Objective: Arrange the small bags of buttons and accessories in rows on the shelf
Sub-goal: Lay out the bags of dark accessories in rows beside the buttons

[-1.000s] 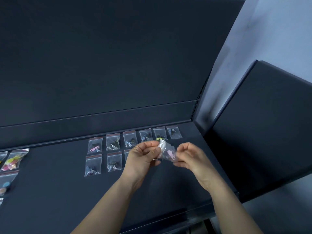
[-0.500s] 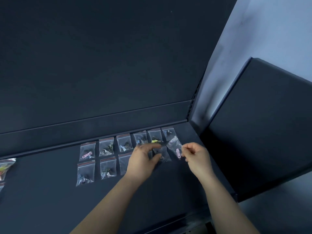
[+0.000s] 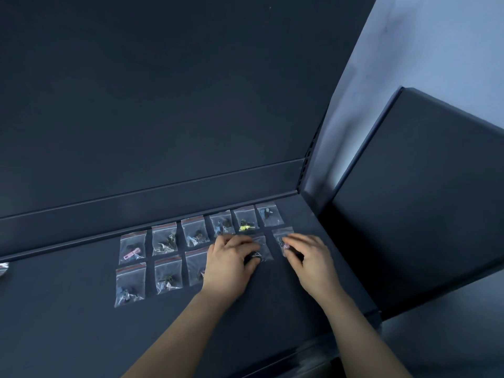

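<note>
Two rows of small clear zip bags on the dark metal shelf (image 3: 81, 336). Right hand (image 3: 311, 261) fingers lie flat, open, pressing the pink-bit bag (image 3: 282, 237) at the near row's right end; left hand (image 3: 230, 264) flattens its neighbour (image 3: 261, 248), long axes near-to-far.

Dark shelf (image 3: 68, 336) fills lower half of frame. On it, centre frame, small clear bags in two rows. Back row (image 3: 201, 231): six bags side by side, narrow gaps between. Front row (image 3: 163, 275): three bags fully visible at left, further ones at right partly covered. One more bag (image 3: 3, 268) at far left edge, well apart.
</note>
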A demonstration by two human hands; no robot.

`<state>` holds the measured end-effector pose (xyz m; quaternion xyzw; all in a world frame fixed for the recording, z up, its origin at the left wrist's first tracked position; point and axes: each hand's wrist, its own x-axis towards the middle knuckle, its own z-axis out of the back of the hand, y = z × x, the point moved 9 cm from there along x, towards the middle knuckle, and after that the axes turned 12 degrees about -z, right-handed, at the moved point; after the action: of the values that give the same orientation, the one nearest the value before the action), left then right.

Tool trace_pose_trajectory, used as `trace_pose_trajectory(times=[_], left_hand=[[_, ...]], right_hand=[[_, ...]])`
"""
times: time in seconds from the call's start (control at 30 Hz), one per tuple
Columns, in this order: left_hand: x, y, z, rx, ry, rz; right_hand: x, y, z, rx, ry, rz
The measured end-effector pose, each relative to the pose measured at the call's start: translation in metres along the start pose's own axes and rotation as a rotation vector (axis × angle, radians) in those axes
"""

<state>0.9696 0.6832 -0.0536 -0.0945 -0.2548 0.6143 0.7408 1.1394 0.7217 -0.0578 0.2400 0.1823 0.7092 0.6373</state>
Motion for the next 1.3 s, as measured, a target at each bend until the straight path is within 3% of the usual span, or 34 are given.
trace_pose_trajectory(times=[0.3,0.43,0.57,0.93,1.13,1.3], left_hand=[[-0.006,0.002,0.013,-0.124,-0.097,0.025],[-0.035,0.020,0.050,-0.512,-0.303,0.276],[-0.091,0.056,0.097,-0.726,-0.580,0.488],[-0.334,0.137,0.235,-0.586,-1.079,0.802],[-0.493,0.164,0.308,-0.482,-1.251,0.900],[-0.608,0.192,0.369,-0.376,-1.280,0.962]], right_hand=[[0.001,0.010,0.010,0.046,-0.029,0.010],[-0.001,0.032,0.020,0.404,-0.029,-0.114],[-0.010,0.089,-0.007,0.704,0.141,-0.183],[-0.108,0.288,-0.117,0.830,0.579,-0.069],[-0.228,0.419,-0.174,0.771,0.786,0.070],[-0.337,0.521,-0.214,0.757,0.934,0.154]])
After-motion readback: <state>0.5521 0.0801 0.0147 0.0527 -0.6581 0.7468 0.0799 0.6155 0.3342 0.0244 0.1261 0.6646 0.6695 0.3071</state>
